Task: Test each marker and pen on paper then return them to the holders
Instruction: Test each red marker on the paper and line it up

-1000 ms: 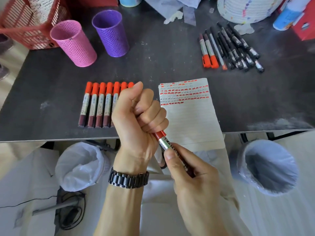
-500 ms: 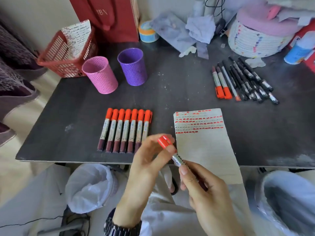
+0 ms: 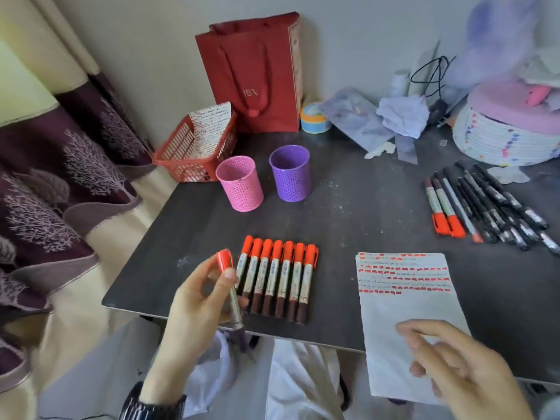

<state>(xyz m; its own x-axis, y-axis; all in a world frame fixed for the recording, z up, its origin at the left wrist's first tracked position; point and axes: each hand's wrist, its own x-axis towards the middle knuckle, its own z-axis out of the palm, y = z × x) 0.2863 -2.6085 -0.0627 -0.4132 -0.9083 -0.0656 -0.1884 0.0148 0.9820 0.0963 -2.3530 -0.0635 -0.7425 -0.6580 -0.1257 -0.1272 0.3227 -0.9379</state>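
Near the front edge of the surface (image 3: 194, 225), the left hand (image 3: 197, 301) now holds alone the recapped orange marker (image 3: 229, 286) beside the tested row (image 3: 277, 277), while the right hand (image 3: 460, 368), fingers loose and empty, has released it over the paper (image 3: 403, 304), so testing seems finished.

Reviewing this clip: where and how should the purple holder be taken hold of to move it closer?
Grip the purple holder around its perforated side wall, coming from the front right. It stands upright and open-topped, and the pink holder stands close on its left, so that side is tighter.
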